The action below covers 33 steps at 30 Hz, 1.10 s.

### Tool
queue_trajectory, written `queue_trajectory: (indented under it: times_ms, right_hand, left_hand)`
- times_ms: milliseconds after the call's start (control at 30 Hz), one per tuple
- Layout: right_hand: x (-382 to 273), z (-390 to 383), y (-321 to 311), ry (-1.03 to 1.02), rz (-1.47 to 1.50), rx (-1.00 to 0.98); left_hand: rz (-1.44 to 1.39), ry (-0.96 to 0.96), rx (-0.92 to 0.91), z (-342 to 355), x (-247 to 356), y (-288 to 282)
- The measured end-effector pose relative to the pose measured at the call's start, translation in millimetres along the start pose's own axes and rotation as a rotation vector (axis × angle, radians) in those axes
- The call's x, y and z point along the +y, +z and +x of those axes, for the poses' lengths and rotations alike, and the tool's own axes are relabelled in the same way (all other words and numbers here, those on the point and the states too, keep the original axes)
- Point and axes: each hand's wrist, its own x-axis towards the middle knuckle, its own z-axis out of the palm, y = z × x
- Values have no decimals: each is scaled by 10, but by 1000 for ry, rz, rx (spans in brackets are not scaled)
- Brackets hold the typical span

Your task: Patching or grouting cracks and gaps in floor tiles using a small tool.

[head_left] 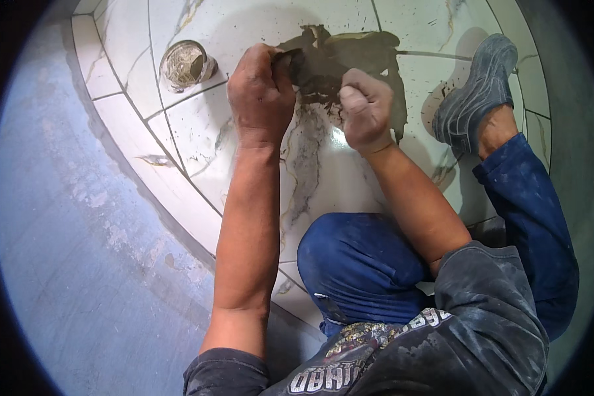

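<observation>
My left hand point(263, 96) is closed round a dark, flat piece point(292, 66), perhaps a scraper; its exact kind does not show. This piece meets the edge of a wet, grey-brown grout smear point(356, 56) spread over the marble-patterned floor tiles point(336, 178). To the right, my right hand point(366, 109) is curled into a fist, thumb over the fingers, just above the near side of the smear. Whatever it may hold is hidden inside the fingers. Beyond my left hand, at the left, stands a round container point(186, 65) coated inside with grout.
A blue painted wall point(92, 231) with scuffed patches curves along the left, above a strip of skirting tiles point(153, 162). My bent knee point(356, 264) is close below my right forearm. At the right, my foot in a dark grey shoe point(475, 92) rests on the tiles.
</observation>
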Motion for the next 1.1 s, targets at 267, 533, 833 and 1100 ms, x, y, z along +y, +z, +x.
queue_trajectory:
  times_ms: [267,533,833,1100]
  right_hand:
    - [-133,129,-15,26,43,19]
    - [-134,138,48,8,182,34]
    - [-62,125,-30,138,235,69]
    - [-231,176,14,115,145,83]
  left_hand:
    - [-62,68,102,202,-32,-71]
    - [-236,-59,-27,152,57,-150]
    - [-87,-62,58,143,-36,-134]
    - [-105,-65,52,222,-58,-181]
